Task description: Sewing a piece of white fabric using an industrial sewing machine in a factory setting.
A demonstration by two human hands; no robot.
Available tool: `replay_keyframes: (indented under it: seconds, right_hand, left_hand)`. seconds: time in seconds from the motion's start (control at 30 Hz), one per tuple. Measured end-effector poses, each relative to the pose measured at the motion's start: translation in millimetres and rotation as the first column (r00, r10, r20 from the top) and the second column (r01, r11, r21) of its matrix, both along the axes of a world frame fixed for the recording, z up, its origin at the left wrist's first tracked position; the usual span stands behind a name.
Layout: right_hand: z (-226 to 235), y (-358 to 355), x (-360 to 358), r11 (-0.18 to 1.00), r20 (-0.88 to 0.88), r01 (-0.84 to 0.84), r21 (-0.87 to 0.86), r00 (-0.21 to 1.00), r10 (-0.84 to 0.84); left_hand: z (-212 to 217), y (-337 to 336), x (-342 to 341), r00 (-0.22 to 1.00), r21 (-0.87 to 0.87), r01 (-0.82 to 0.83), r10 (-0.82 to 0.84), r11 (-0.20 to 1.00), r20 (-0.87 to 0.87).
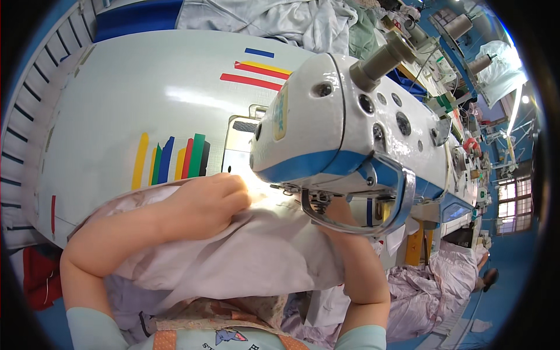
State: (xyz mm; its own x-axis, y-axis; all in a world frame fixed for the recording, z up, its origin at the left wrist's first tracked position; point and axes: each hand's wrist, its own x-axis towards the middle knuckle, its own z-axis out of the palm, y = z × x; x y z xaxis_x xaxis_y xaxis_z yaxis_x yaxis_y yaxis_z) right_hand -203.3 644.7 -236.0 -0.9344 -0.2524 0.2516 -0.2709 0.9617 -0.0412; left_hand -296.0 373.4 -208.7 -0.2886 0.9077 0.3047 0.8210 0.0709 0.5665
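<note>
A white and blue sewing machine point(315, 116) stands over the pale table, its lamp lighting the needle area. Pale pinkish-white cloth point(268, 251) spreads from beneath the needle area down over my lap. Left of the needle, my left hand point(216, 198) is closed, its curled fingers gripping the upper edge of the cloth. On the other side of the needle, my right hand point(338, 211) reaches in at the cloth, behind the machine's curved metal guard point(402, 198). The machine head and guard hide its fingers.
Coloured tape strips point(189, 156) are stuck on the white tabletop point(116, 87). Grey-white fabric point(262, 20) is heaped along the far edge. A thread stand with spools point(458, 26) rises at the upper right. Crumpled lilac cloth point(420, 291) lies at the lower right, near another person.
</note>
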Motion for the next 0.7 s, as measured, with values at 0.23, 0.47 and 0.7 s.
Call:
replay_keyframes:
  seconds: [0.23, 0.47, 0.7]
  right_hand:
    - [-5.8, 2.2, -3.2, 0.999, -0.032, -0.029, 0.014, 0.999, 0.029]
    - [-5.1, -0.8, -5.5, 0.976, 0.125, 0.093, -0.196, 0.99, -0.07]
    - [-13.0, 5.0, -3.3, 0.965, 0.137, 0.115, -0.236, 0.987, -0.084]
  left_hand:
    - [0.3, -1.7, -3.1, 0.981, -0.039, -0.125, 0.118, 0.991, -0.157]
    - [-3.2, -3.2, -6.8, 0.966, 0.005, -0.07, 0.069, 0.998, -0.248]
    - [-4.4, -2.0, -7.5, 0.968, 0.028, -0.088, 0.092, 0.996, -0.234]
